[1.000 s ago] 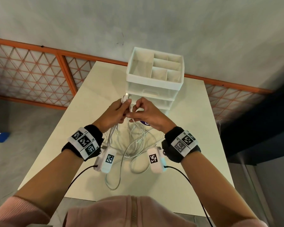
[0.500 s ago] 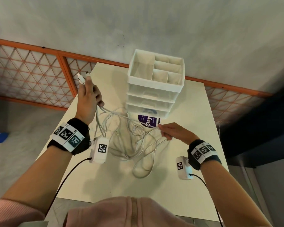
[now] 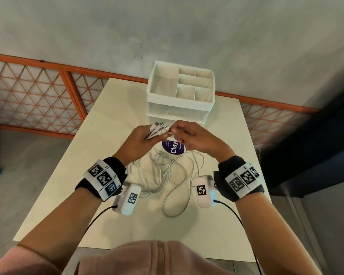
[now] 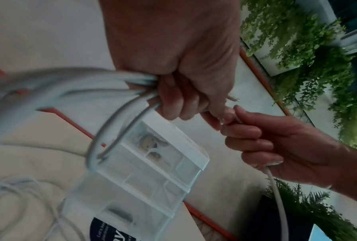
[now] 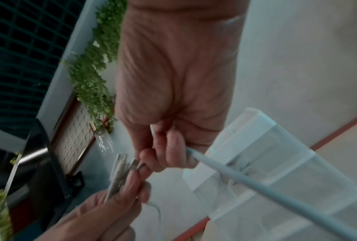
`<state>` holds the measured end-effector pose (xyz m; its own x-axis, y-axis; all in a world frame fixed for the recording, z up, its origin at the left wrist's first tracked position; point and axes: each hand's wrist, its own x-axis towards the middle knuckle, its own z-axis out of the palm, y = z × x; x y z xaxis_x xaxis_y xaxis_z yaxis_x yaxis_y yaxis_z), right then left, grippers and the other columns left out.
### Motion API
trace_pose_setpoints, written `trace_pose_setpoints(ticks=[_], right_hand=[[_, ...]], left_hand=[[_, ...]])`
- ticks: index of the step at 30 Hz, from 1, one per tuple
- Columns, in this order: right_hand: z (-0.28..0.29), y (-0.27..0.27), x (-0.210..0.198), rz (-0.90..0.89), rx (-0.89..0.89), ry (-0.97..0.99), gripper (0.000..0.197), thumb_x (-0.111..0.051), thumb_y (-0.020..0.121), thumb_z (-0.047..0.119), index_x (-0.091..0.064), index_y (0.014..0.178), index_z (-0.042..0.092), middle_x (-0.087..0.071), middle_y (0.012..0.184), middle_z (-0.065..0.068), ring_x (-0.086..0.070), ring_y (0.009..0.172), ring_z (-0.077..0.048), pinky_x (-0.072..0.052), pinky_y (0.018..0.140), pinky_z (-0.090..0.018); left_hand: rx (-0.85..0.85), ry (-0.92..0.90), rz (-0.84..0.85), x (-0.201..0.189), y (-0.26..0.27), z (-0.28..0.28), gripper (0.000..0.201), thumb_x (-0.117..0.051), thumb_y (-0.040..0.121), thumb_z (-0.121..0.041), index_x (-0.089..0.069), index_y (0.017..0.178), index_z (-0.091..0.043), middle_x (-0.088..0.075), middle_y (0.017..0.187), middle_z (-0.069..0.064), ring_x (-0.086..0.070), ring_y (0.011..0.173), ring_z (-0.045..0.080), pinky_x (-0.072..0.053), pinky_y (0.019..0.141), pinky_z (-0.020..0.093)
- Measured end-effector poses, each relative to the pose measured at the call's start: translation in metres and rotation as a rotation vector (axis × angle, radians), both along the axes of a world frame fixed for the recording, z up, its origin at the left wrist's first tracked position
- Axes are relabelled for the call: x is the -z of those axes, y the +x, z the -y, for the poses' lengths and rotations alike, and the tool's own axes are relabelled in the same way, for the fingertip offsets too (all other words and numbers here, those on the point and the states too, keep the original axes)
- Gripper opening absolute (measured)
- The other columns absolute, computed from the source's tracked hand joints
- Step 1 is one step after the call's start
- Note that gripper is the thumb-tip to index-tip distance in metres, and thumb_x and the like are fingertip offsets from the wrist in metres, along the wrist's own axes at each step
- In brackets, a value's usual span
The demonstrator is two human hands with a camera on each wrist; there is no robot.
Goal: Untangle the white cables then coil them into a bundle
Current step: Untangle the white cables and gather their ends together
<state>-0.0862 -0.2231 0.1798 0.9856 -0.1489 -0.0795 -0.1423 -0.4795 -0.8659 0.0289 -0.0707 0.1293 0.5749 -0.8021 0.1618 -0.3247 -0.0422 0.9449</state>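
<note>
Both forearms reach forward over the pale cream surface, wrists raised, the hands meeting just in front of the white plastic drawer organiser. The left hand is curled into a fist round several thin white cables, their plug ends fanning out above its fingers. The right hand pinches one cable end between thumb and fingertips, touching the left hand's bunch; in the blurred right wrist view this seems to be a single plug. Below and between the wrists the rest of the cables lies in loose tangled loops on the surface. A round purple-labelled tub sits under the hands. Behind the surface run an orange-framed lattice railing and a grey wall.
</note>
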Motion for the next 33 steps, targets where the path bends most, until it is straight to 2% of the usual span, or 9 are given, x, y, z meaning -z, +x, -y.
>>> trace_pose_setpoints(ticks=[3, 8, 12, 17, 22, 24, 27, 30, 33], right_hand=[[0.018, -0.011, 0.012, -0.060, 0.065, -0.019, 0.045, -0.040, 0.100, 0.033, -0.064, 0.078, 0.001, -0.044, 0.049, 0.000, -0.036, 0.040, -0.007, -0.033, 0.047, -0.016], [0.080, -0.049, 0.077, -0.349, 0.315, -0.249, 0.055, -0.050, 0.094, 0.039, -0.055, 0.045, 0.016, -0.042, 0.030, 0.007, -0.040, 0.031, -0.003, -0.039, 0.057, -0.024], [0.085, -0.073, 0.126, -0.703, 0.156, -0.313, 0.042, -0.054, 0.091, 0.039, -0.058, 0.055, 0.019, -0.051, 0.042, 0.007, -0.048, 0.042, -0.007, -0.042, 0.057, -0.021], [0.072, -0.072, 0.158, -1.103, -0.131, -0.432, 0.029, -0.064, 0.082, 0.036, -0.062, 0.058, 0.020, -0.062, 0.049, 0.011, -0.059, 0.051, -0.004, -0.049, 0.067, -0.025], [0.070, -0.023, 0.148, -0.692, 0.143, -0.234, 0.019, -0.065, 0.085, 0.015, -0.056, 0.068, 0.016, -0.059, 0.060, 0.001, -0.055, 0.055, -0.014, -0.043, 0.045, -0.014], [0.062, 0.005, 0.149, -0.515, 0.223, -0.310, 0.021, -0.061, 0.085, 0.015, -0.055, 0.065, 0.018, -0.059, 0.064, 0.001, -0.058, 0.066, -0.021, -0.043, 0.053, -0.019], [0.046, 0.038, 0.162, -0.371, 0.178, -0.416, 0.015, -0.054, 0.087, 0.008, -0.069, 0.085, 0.008, -0.070, 0.096, -0.010, -0.062, 0.094, -0.028, -0.046, 0.081, -0.028], [0.031, 0.053, 0.182, -0.317, 0.185, -0.389, 0.019, -0.052, 0.085, 0.001, -0.067, 0.095, 0.004, -0.069, 0.104, -0.015, -0.063, 0.101, -0.031, -0.047, 0.090, -0.037], [0.027, 0.056, 0.196, -0.373, 0.229, -0.450, 0.020, -0.049, 0.088, 0.007, -0.060, 0.104, 0.006, -0.068, 0.104, -0.015, -0.059, 0.101, -0.033, -0.035, 0.093, -0.039]], left_hand=[[-0.126, 0.021, 0.136, 0.005, 0.020, -0.015, 0.032, -0.062, 0.089, -0.012, -0.061, 0.068, -0.036, -0.065, 0.071, -0.027, -0.055, 0.067, -0.005, -0.043, 0.069, 0.021], [-0.295, 0.129, 0.182, 0.006, 0.055, -0.053, 0.012, -0.069, 0.084, -0.025, -0.067, 0.073, -0.021, -0.071, 0.077, -0.002, -0.060, 0.072, -0.001, -0.046, 0.075, 0.028], [-0.027, 0.525, 0.132, 0.017, 0.056, -0.061, 0.048, -0.081, 0.065, -0.045, -0.070, 0.082, -0.001, -0.069, 0.074, 0.011, -0.058, 0.069, 0.019, -0.037, 0.067, 0.030], [0.287, 0.777, -0.018, 0.038, 0.041, -0.058, 0.020, -0.082, 0.070, -0.032, -0.072, 0.071, -0.015, -0.064, 0.065, -0.013, -0.054, 0.061, 0.002, -0.033, 0.061, 0.019], [0.316, 0.642, -0.156, 0.037, 0.043, -0.055, 0.032, -0.074, 0.079, -0.025, -0.069, 0.110, -0.022, -0.070, 0.103, -0.026, -0.059, 0.097, -0.015, -0.040, 0.085, 0.002], [0.242, 0.577, -0.165, 0.036, 0.044, -0.052, 0.029, -0.072, 0.081, -0.023, -0.070, 0.109, -0.019, -0.069, 0.097, -0.021, -0.059, 0.086, -0.017, -0.040, 0.077, 0.000], [0.089, 0.530, -0.152, 0.034, 0.042, -0.048, 0.013, -0.069, 0.084, -0.024, -0.064, 0.080, -0.013, -0.045, 0.053, -0.016, -0.043, 0.043, -0.004, -0.031, 0.047, 0.012], [0.044, 0.517, -0.188, 0.036, 0.038, -0.045, 0.037, -0.066, 0.087, -0.028, -0.039, 0.064, -0.016, -0.030, 0.045, -0.014, -0.030, 0.039, 0.001, -0.025, 0.042, 0.013], [0.023, 0.517, -0.201, 0.035, 0.036, -0.044, 0.035, -0.064, 0.088, -0.029, -0.040, 0.070, -0.012, -0.029, 0.054, -0.008, -0.028, 0.040, 0.002, -0.025, 0.042, 0.013]])
